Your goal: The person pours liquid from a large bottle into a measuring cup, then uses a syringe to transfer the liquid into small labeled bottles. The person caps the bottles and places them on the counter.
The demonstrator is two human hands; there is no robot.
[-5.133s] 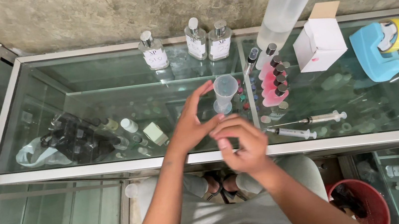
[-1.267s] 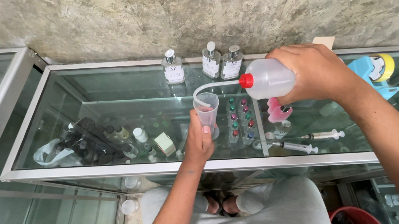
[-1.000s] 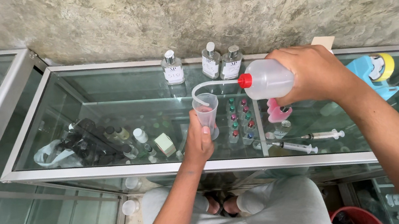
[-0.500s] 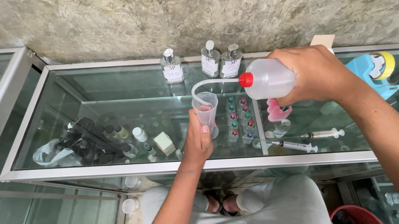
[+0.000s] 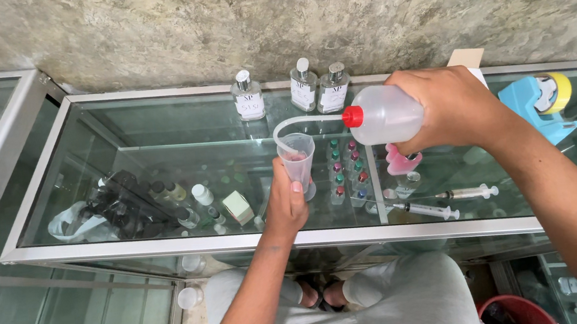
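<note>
Just above the glass counter (image 5: 167,242), the left hand (image 5: 287,209) clasps the clear cup (image 5: 297,157) upright. Right of the cup, the right hand (image 5: 452,107) squeezes the wash bottle (image 5: 384,113), lying sideways, its bent spout (image 5: 287,122) over the cup's mouth.

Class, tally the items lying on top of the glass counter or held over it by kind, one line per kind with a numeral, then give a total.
Glass bottles with silver caps: 3
Syringes: 2
Wash bottle, red cap, in right hand: 1
Clear plastic cup, in left hand: 1
Blue tape dispenser: 1
Total: 8
</note>
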